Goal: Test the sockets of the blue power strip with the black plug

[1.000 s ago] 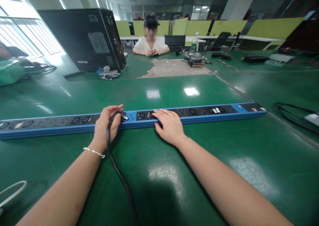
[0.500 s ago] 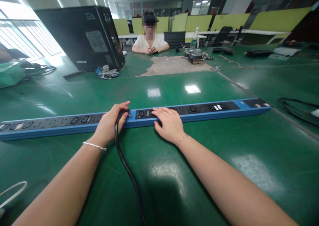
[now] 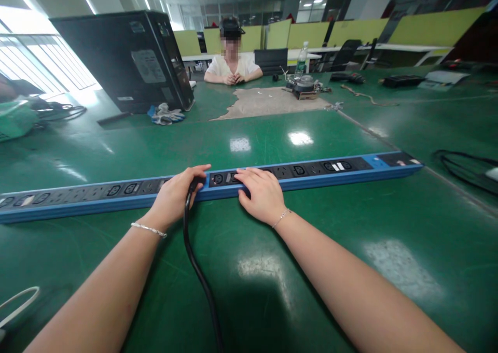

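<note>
A long blue and black power strip (image 3: 319, 180) with several sockets lies across the green table. In my left hand (image 3: 173, 197), closed, is a black power plug (image 3: 197, 181), held over a blue section between two socket banks. Part of the plug is hidden by my fingers. Its thick black cord (image 3: 203, 280) drops from the hand and runs toward me along the table. To the right of the plug, my right hand (image 3: 262, 195) grips the strip, its fingers over the top and its thumb at the near side.
Beyond the strip stand a black computer case (image 3: 124, 62) and a pair of gloves (image 3: 166, 115). A person (image 3: 232, 65) sits across the table. A bottle (image 3: 302, 60) stands behind a small mechanical device (image 3: 305, 85). Black cable (image 3: 462, 169) lies at right, a white cable (image 3: 19, 302) at lower left.
My left hand, with the plug, has shifted slightly right, toward the bank of sockets under my right hand. My right hand stays on the strip.
</note>
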{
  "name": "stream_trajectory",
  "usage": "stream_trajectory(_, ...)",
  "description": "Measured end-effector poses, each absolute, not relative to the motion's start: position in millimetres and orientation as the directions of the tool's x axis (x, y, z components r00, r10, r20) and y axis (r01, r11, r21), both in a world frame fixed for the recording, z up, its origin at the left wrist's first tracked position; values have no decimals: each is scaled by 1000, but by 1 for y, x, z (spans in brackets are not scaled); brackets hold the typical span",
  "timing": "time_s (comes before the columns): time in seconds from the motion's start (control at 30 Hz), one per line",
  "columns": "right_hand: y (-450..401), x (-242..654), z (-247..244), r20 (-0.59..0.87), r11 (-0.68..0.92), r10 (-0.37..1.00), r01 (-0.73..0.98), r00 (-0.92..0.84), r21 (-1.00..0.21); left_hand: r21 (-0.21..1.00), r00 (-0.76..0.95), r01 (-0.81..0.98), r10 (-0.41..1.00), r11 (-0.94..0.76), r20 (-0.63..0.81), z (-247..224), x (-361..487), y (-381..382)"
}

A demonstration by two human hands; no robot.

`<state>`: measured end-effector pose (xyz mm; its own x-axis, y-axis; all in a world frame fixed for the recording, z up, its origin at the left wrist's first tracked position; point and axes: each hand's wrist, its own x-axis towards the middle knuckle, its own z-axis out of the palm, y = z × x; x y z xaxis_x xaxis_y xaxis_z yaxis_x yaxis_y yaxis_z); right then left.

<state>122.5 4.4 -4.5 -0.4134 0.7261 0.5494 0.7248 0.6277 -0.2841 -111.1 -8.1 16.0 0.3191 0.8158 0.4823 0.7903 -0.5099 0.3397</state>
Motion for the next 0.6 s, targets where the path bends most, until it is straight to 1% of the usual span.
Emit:
stream_trajectory(0.13, 4, 122, -4, 544, 623, 733, 725, -409, -293, 306, 316, 816, 821, -491, 475, 16, -111, -8)
stream_trajectory(0.4, 4, 122, -3, 539, 620, 739, 720, -403, -312, 175, 328, 864, 791, -472, 516, 14, -103, -13)
stream_trajectory(0.5, 4, 121, -3, 534, 618, 743, 719, -403, -318, 171, 314, 871, 790, -460, 526, 11, -103, -12)
stream_trajectory(0.6, 4, 120, -3, 538, 613, 746, 720, -393, -324, 181, 321, 868, 800, -463, 506, 11, -104, -11)
